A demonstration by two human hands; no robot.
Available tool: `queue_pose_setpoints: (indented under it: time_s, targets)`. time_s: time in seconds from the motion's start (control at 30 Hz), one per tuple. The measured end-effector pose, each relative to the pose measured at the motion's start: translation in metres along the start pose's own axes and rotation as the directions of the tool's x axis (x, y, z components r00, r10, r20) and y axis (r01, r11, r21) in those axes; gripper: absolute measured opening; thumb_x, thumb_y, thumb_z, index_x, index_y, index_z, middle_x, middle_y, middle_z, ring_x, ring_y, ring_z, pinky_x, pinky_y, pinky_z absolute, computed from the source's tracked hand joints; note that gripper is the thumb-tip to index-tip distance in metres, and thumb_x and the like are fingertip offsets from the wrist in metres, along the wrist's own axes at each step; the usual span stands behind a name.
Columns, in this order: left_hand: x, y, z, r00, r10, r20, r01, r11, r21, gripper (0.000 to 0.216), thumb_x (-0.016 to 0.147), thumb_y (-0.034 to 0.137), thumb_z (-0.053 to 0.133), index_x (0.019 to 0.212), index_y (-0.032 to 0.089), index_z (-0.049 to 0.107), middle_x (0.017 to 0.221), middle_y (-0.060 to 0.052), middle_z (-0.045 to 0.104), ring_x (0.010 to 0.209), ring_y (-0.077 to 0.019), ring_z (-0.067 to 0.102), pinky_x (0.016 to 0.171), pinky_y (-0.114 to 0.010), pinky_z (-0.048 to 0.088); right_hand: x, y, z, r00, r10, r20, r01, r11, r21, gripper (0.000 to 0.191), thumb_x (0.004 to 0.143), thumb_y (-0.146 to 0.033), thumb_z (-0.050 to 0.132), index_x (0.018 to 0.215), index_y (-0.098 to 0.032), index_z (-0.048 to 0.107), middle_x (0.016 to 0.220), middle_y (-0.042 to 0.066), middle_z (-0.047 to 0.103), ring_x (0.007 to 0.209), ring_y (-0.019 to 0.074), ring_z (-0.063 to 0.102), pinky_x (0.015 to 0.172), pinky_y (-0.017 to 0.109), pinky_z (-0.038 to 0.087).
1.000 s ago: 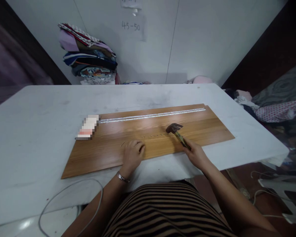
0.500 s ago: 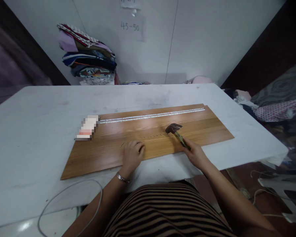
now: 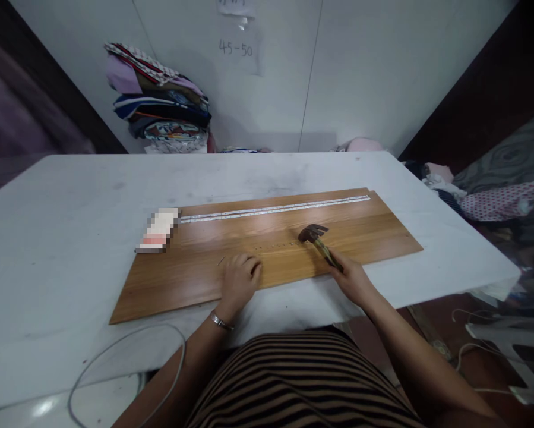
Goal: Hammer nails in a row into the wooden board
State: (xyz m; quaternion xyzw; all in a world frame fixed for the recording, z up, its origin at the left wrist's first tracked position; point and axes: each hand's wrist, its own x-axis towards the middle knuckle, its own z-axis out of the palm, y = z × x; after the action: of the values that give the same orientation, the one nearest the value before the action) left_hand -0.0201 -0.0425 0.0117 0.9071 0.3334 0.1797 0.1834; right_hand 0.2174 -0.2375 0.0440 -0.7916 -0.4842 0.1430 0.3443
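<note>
The right hand [image 3: 351, 278] is closed around the lower end of the hammer [image 3: 318, 239] handle. Its wrist is low over the near edge of the board and the forearm runs back and to the right, towards the body. The hammer slants away to the upper left. Its dark claw head lies on or just above the wooden board [image 3: 182, 279], and the view is too small to tell which. The head sits at the right end of a short row of small nail marks [image 3: 275, 245] that runs leftward across the middle of the board.

The left hand [image 3: 239, 279] rests palm down on the board near its front edge. The fingers are curled under and the knuckles face up, with the fingertips pointing towards the left end of the row. Whether anything is pinched beneath those fingers cannot be told. A thin bracelet [image 3: 220, 321] circles the wrist, and the forearm angles back to the lower left. Just left of the knuckles a single small nail [image 3: 221, 260] lies loose on the wood.

The board lies lengthwise on a white table [image 3: 70, 238], turned slightly so its right end is farther away. A narrow silvery strip [image 3: 275, 209] runs along its far edge. A small blurred-out box [image 3: 158, 230] sits at the strip's left end. A grey cable [image 3: 128, 345] loops over the table's near left part. Behind the table a pile of folded fabrics [image 3: 160, 101] leans against the pale wall, which bears a note reading "45-50" [image 3: 235, 47].
</note>
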Motion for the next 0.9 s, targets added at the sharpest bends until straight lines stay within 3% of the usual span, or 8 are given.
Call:
queue_pose_setpoints:
  time_s: [0.9]
  targets:
    - [0.0001,0.0007,-0.0006,1.000,0.002,-0.006,-0.002,1.000,-0.030,0.019,0.090,0.027,0.051,0.092,0.023,0.069,0.097,-0.006,0.067,0.096,-0.0230,0.057,0.086,-0.040,0.043,-0.0016,0.0004,-0.0002,1.000,-0.009,-0.012,0.009,1.000,-0.002,0.055,0.082,-0.017,0.052,0.137,-0.023,0.056,0.122,0.008,0.070,0.110,0.0273,0.067,0.094,0.043,0.053]
